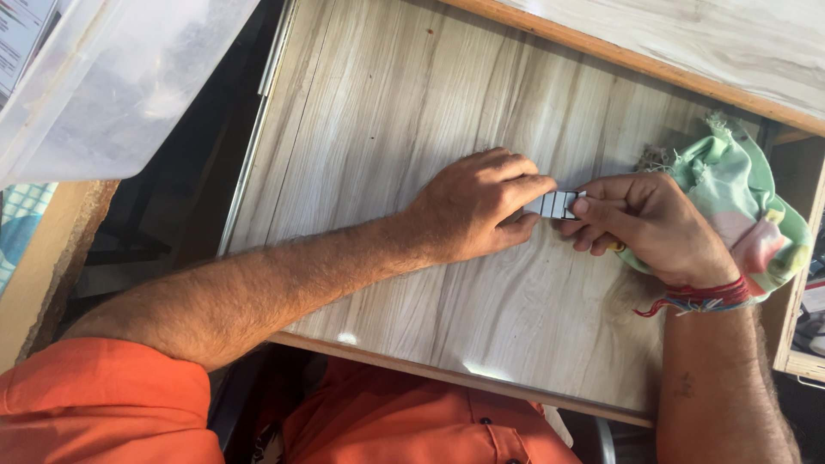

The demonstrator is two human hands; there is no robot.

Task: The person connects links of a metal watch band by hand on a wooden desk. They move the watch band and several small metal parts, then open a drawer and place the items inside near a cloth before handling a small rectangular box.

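Pale wood-grain laminate board (387,129) fills most of the view, lying flat with a raw edge along its near side; a second board of the same finish (730,43) lies beyond its far right corner; a clear plastic bin (112,77) hangs over the far left; a crumpled green and pink cloth (756,206) sits at the right edge of the board. Orange sleeves show at the near edge. The left hand (477,206) reaches in from the near left, fingers curled and pinching the left end of a small pale segmented strip (557,204); the right hand (649,223), with red thread at its wrist, grips the strip's right end. The strip lies on the board between the two hands, its long axis running left to right; both hands touch it, neither nearer than the other.
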